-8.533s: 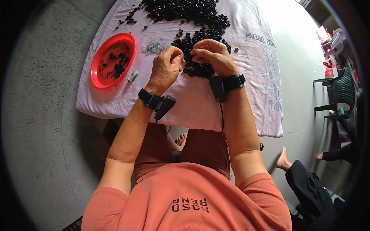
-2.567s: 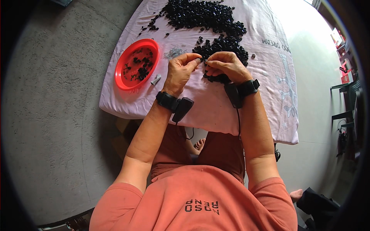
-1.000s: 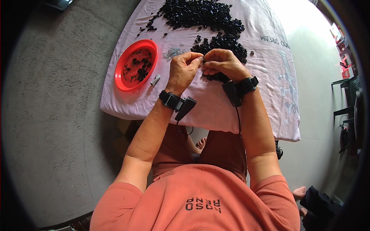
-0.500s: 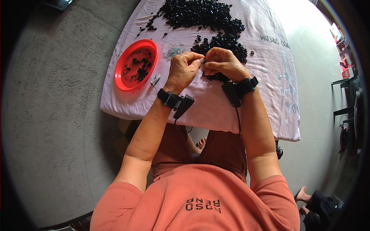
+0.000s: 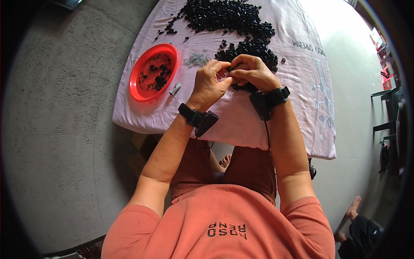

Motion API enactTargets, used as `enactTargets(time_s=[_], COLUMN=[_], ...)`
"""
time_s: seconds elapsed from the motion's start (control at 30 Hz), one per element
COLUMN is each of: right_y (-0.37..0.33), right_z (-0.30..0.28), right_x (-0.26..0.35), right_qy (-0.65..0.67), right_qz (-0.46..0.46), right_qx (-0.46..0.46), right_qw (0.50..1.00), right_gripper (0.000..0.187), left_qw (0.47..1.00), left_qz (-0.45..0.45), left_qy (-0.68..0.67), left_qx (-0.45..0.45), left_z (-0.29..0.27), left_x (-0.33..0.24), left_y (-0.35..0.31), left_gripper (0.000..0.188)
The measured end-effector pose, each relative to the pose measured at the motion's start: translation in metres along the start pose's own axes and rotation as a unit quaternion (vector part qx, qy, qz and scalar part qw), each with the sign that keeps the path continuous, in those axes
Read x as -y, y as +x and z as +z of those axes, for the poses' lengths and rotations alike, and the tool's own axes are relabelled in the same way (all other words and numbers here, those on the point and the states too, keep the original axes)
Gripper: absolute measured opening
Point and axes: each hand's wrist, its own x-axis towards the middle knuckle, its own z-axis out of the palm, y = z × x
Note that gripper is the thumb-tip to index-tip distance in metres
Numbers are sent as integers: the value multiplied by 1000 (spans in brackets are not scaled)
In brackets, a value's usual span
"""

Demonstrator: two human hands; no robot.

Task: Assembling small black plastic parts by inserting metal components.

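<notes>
Both of my hands meet over the near edge of a pile of small shiny black plastic pieces (image 5: 248, 46). My left hand (image 5: 208, 83) is closed in a pinch, its thumb and forefinger at one small dark piece (image 5: 229, 69). My right hand (image 5: 257, 73) pinches the same piece from the other side, fingers curled. Most of the piece is hidden by the fingertips. To the left of my left hand lies a small heap of thin silvery pins (image 5: 197, 59). A red plastic bowl (image 5: 133, 84) farther left holds scattered black pieces.
A larger spread of black pieces (image 5: 224, 16) covers the far part of the cloth-covered table (image 5: 297, 129). A small crumpled silvery-grey item (image 5: 175, 89) lies beside the bowl. Dark chairs (image 5: 390, 108) stand at the right. Another person's foot (image 5: 353, 208) shows at the lower right.
My left hand has turned and its fingers have opened out somewhat around the piece, its wrist shifting slightly. The right hand stays nearly in place. The other person's foot has moved right and up.
</notes>
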Motion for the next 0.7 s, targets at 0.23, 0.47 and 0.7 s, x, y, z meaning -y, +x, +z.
enactTargets(time_s=[0.23, 0.47, 0.7], right_y=[-2, -2, -2], right_z=[2, 1, -1], right_x=[2, 4, 3], right_qy=[18, 12, 21], right_qz=[-28, -26, -22], right_qx=[-3, 8, 19], right_qw=[999, 1000, 999], right_gripper=[27, 31, 31], left_qw=[999, 999, 998], left_qz=[14, 10, 20], left_qy=[26, 36, 38], left_qx=[-44, -33, -35], left_z=[6, 4, 2], left_x=[1, 0, 3], left_y=[-1, -3, -4], left_gripper=[29, 26, 27])
